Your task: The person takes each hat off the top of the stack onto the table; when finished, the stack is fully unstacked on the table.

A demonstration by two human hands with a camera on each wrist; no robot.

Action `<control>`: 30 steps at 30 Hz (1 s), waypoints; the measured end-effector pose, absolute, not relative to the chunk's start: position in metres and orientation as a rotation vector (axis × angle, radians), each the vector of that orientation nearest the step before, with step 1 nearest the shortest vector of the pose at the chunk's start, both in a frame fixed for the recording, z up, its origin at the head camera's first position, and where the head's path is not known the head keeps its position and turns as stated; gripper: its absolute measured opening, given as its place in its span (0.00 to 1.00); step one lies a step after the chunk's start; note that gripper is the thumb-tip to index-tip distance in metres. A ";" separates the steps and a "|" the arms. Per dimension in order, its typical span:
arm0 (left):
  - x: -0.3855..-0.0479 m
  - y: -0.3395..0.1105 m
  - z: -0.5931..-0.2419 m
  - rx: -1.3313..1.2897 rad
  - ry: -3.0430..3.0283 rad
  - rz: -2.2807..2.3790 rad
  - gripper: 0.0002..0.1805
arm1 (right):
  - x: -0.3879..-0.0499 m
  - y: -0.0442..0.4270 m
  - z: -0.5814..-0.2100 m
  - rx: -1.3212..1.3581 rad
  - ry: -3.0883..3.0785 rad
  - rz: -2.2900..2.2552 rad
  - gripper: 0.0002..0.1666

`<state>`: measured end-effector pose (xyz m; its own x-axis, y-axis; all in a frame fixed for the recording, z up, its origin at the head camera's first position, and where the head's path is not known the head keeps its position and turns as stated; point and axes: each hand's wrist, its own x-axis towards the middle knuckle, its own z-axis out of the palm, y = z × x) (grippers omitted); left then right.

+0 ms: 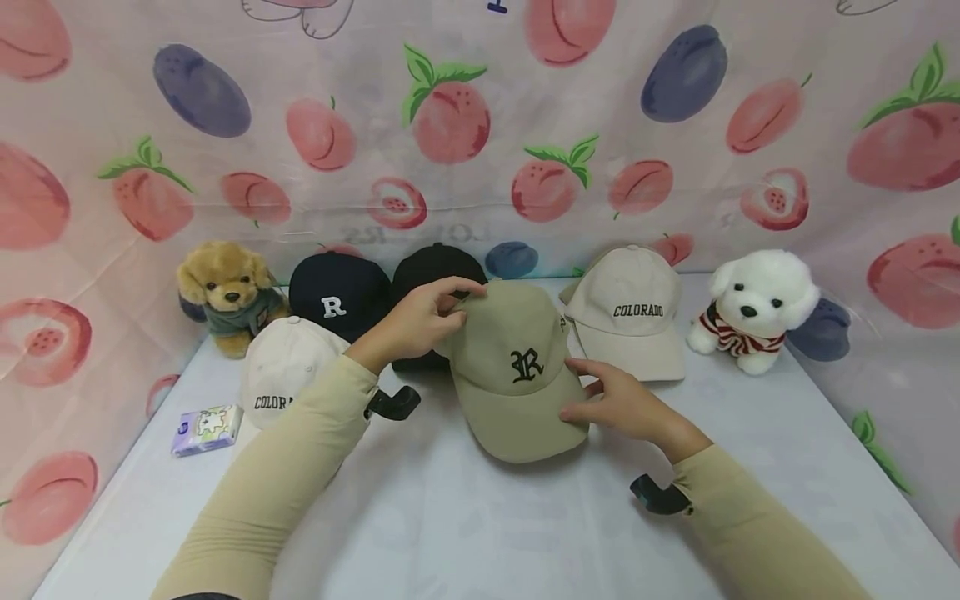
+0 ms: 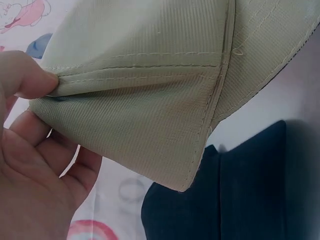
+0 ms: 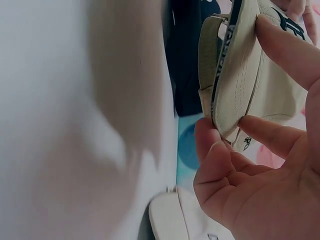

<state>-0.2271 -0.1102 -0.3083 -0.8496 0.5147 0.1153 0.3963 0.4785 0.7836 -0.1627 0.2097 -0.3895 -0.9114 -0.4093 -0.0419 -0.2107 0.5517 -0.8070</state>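
A khaki baseball cap [image 1: 498,333] with a dark gothic R on its front is held up over the middle of the white table, brim toward me. My left hand [image 1: 412,325] pinches the upper left of its crown; in the left wrist view the thumb [image 2: 30,77] lies on a fold of the fabric. On the other side my right hand [image 1: 622,402] grips the brim's right edge, fingers bent around it in the right wrist view. Right behind the khaki cap stands a black cap [image 1: 438,265], partly hidden.
A navy cap [image 1: 337,287] with a white R and a cream Colorado cap [image 1: 281,362] stand at left. Another cream Colorado cap [image 1: 630,300] is at right. Plush dogs, brown [image 1: 228,287] and white [image 1: 761,300], flank them. A small purple packet [image 1: 207,430] lies front left.
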 end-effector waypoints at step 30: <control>-0.210 -0.161 -0.302 0.730 2.635 1.398 0.25 | -0.146 0.144 -0.400 -0.529 2.423 -1.403 0.49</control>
<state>-0.2097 -0.1611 -0.3020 -0.8847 0.4395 0.1555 0.3751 0.4730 0.7972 -0.1465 0.1444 -0.3996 -0.8900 -0.4512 -0.0662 -0.1671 0.4579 -0.8732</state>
